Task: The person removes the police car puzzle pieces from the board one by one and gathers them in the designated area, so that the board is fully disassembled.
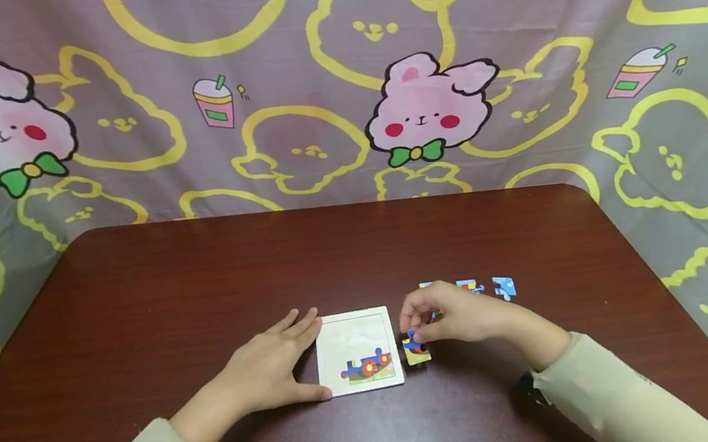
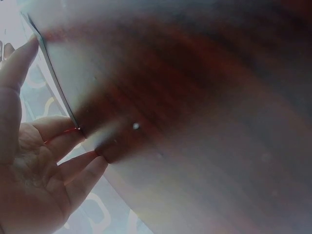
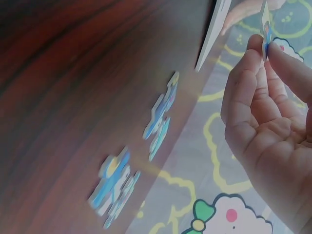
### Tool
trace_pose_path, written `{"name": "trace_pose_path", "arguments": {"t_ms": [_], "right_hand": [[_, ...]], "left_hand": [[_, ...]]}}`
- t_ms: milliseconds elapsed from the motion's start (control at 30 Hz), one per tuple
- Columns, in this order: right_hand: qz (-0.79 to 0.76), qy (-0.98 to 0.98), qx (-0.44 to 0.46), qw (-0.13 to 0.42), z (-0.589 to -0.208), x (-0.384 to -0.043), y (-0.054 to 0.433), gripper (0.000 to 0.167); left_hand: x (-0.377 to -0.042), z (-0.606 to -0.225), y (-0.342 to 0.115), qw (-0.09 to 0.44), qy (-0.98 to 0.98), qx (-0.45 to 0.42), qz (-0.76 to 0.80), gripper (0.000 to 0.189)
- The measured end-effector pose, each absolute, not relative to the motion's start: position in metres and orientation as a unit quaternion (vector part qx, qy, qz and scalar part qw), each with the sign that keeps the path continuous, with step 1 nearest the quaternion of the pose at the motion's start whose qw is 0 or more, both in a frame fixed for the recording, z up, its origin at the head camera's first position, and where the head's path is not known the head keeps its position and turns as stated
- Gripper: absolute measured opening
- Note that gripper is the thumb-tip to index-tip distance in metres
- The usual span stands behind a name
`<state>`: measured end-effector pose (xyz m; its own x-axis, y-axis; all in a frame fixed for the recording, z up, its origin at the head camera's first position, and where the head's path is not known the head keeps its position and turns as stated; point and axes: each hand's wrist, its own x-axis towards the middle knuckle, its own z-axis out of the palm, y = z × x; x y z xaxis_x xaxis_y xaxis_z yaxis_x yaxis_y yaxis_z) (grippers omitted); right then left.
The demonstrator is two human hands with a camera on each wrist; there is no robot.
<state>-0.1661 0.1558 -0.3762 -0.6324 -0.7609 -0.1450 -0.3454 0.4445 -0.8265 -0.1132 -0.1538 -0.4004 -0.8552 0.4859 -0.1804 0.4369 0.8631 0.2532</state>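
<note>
A white puzzle tray [image 1: 350,337] lies flat on the table, with joined puzzle pieces [image 1: 370,367] along its lower right inside. My left hand [image 1: 260,371] rests at the tray's left edge, fingers extended and spread, thumb at the lower left corner; the left wrist view shows its fingertips [image 2: 100,158] against the tabletop. Just right of the tray, my right hand [image 1: 455,313] pinches a puzzle piece [image 1: 418,351] between thumb and fingers. In the right wrist view that piece [image 3: 266,31] is seen edge-on, raised off the table.
Several loose puzzle pieces [image 1: 504,287] lie on the brown table [image 1: 230,271] beyond and right of my right hand, partly hidden by it in the head view. A patterned curtain [image 1: 295,68] stands behind the table and along its sides.
</note>
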Motion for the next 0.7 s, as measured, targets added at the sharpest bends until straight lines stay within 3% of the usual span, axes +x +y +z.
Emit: {"name": "trace_pose_path", "arguments": {"t_ms": [700], "right_hand": [[-0.393, 0.827, -0.308, 0.256, -0.39, -0.154, 0.198, 0.008]], "left_hand": [[-0.113, -0.404, -0.154, 0.119, 0.957, 0.242, 0.104, 0.105]]}}
